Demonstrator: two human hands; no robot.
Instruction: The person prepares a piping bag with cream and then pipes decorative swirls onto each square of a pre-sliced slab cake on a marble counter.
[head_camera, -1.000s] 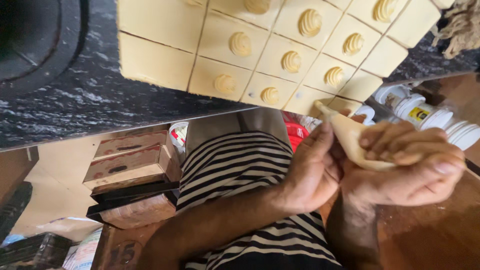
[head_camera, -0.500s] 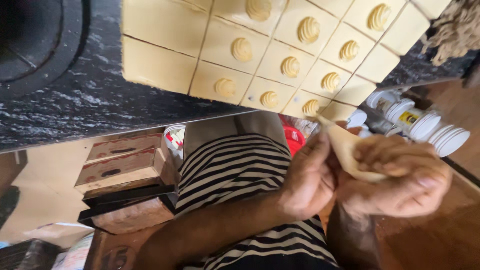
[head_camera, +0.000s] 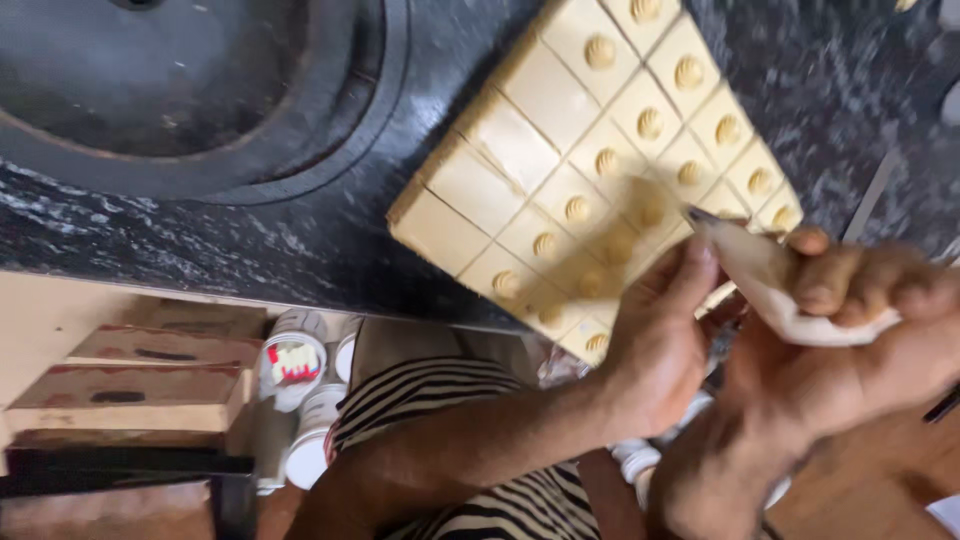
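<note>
**Both hands on a piping bag above a scored slab of dough**

The right hand (head_camera: 860, 330) is closed around a cream-coloured piping bag (head_camera: 775, 285), fingers curled over its bulging back end. The left hand (head_camera: 660, 340) sits just beside it, its fingers resting against the bag nearer the nozzle; the grip there is loose rather than a full fist, and motion blur hides the exact finger positions. The bag's dark tip points up and away from both hands, ending just over the near edge of a pale slab of dough (head_camera: 520, 170).

The slab lies on a black speckled counter (head_camera: 200, 250), beyond the left hand's fingertips. It is scored into squares. Most squares nearer the hands carry a small ridged, shell-shaped dollop (head_camera: 600, 52); the row of squares farthest from the hands, on the slab's far left side, is bare. A few dollops next to the bag's tip are blurred.

Well to the left of the hands, a large round dark pan (head_camera: 180, 90) sits on the counter. Below the counter edge, under the left forearm, are white lidded tubs (head_camera: 295, 365), stacked flat cardboard boxes (head_camera: 130, 385), and the person's black-and-white striped shirt (head_camera: 430, 395).
</note>
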